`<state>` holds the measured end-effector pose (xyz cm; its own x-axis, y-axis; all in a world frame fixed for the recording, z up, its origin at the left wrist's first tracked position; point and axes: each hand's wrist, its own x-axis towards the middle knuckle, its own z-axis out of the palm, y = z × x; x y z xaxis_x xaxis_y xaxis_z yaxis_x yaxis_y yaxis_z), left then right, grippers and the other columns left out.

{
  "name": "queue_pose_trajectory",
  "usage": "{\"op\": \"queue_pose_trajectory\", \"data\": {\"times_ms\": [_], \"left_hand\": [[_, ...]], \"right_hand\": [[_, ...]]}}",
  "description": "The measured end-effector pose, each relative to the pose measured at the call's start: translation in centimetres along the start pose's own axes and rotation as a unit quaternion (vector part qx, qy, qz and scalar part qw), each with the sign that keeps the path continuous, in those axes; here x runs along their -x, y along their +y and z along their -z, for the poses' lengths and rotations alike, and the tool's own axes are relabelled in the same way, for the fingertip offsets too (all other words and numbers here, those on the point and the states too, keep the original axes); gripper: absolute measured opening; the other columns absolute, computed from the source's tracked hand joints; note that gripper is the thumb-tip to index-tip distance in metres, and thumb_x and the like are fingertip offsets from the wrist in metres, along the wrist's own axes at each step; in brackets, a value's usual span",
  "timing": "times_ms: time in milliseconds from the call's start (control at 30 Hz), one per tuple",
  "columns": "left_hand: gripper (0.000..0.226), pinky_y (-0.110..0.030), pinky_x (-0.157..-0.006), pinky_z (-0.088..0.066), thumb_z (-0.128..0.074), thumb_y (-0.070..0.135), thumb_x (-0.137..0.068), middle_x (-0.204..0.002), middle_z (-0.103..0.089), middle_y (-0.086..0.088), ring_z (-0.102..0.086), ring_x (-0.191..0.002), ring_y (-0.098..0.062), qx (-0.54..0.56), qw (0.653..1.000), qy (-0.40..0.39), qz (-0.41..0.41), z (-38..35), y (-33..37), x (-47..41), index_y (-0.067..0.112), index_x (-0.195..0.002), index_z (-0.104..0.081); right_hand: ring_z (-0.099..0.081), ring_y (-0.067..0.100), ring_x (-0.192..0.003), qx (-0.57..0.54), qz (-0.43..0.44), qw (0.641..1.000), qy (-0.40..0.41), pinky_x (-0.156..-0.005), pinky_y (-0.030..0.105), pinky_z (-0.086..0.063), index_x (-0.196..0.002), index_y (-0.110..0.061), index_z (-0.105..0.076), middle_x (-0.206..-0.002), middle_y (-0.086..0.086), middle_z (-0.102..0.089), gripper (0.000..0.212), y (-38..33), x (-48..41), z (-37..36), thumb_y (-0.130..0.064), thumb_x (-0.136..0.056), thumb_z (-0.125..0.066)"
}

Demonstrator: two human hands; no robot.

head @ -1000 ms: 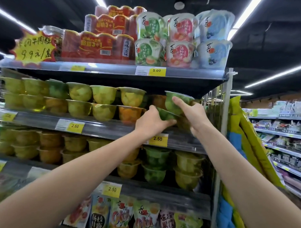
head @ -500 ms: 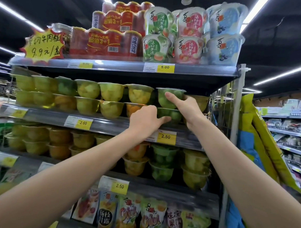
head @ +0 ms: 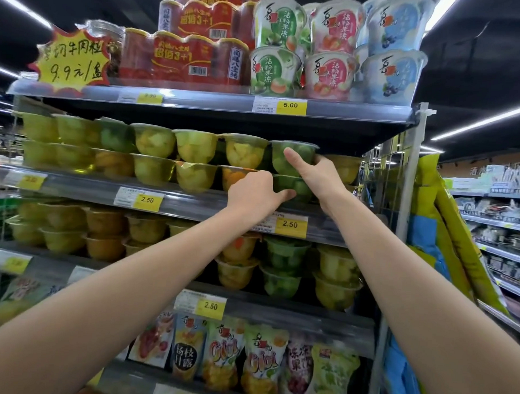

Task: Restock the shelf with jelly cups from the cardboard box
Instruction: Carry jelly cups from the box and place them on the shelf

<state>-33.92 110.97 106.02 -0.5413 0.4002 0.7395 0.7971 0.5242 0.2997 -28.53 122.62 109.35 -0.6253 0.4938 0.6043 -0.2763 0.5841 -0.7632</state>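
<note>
Two green jelly cups stand stacked near the right end of the second shelf (head: 193, 205). My right hand (head: 315, 173) grips the upper green cup (head: 298, 152), thumb across its front. My left hand (head: 257, 195) holds the lower green cup (head: 297, 187) from the left, thumb under its front edge. Yellow and orange jelly cups (head: 195, 146) fill the row to the left in two layers. A yellow cup (head: 346, 167) sits just right of my right hand. The cardboard box is not in view.
Large lidded jelly tubs (head: 331, 71) and red can packs (head: 184, 58) stand on the top shelf. More stacked cups (head: 283, 265) fill the shelf below, and jelly pouches (head: 262, 362) the one under that. A metal upright (head: 412, 178) ends the rack; yellow and blue bags (head: 446, 232) hang right.
Both green cups have gone further back onto the shelf and now sit level, one on the other. My hands stayed on them, and my view has moved closer.
</note>
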Motion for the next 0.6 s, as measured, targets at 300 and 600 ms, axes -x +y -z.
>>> {"op": "queue_pose_trajectory", "data": {"times_ms": [300, 600], "left_hand": [[0.045, -0.031, -0.061, -0.045, -0.059, 0.056, -0.086, -0.081, -0.06, -0.001, -0.061, -0.076, -0.021, 0.005, 1.0, -0.007, -0.021, 0.5, -0.4, 1.1, 0.012, -0.09, -0.053], [0.073, -0.037, -0.078, -0.048, -0.03, 0.069, -0.087, -0.12, -0.06, -0.007, -0.053, -0.114, -0.024, -0.072, 0.987, 0.071, -0.122, -0.7, -2.5, 5.2, 0.008, -0.118, -0.058]], "right_hand": [[-0.042, 0.026, -0.133, 0.161, 0.039, 0.983, 0.078, -0.101, 0.038, -0.039, -0.145, -0.007, -0.034, -0.146, 0.01, -0.044, 0.084, -0.3, 2.7, 0.6, -0.063, -0.086, -0.054], [-0.056, 0.032, -0.108, 0.482, 0.087, 0.863, 0.123, -0.098, 0.045, -0.037, -0.112, -0.007, -0.059, -0.107, 0.009, -0.065, 0.055, 2.0, 9.3, 1.2, -0.054, -0.098, -0.033]]}}
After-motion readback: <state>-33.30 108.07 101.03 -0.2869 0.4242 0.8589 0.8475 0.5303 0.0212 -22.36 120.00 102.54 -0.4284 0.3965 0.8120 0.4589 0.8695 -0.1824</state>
